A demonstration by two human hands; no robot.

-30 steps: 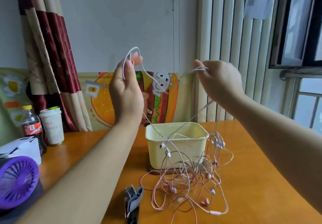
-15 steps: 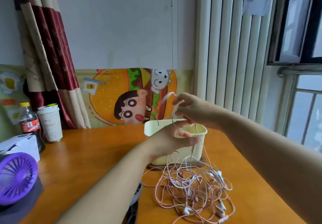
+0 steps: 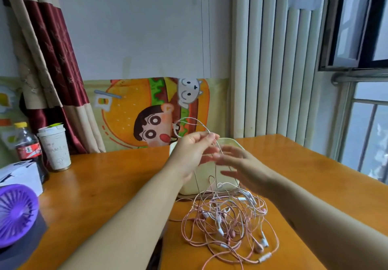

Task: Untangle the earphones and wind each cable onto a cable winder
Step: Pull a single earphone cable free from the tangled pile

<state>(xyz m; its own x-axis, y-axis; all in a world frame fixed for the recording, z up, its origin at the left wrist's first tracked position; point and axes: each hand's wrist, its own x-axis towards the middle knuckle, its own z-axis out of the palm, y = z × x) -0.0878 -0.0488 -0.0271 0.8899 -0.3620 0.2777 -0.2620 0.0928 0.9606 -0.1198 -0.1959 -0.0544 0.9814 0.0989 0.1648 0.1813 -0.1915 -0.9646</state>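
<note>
A tangle of pink and white earphone cables lies on the wooden table in front of a pale yellow box. My left hand is raised above the pile and pinches a white cable loop that arcs over its fingers and trails down into the tangle. My right hand is just right of it, blurred, with fingers spread and the hanging strand running past its fingertips. A dark cable winder sits mostly hidden under my left forearm.
At the left stand a cola bottle, a white paper cup, a white box and a purple fan. A curtain and cartoon wall mat are behind; a radiator and window are at the right.
Both hands came down from head height toward the box. The lifted tangle settled back onto the table. My right hand let go of the cable and opened; my left hand took the loop.
</note>
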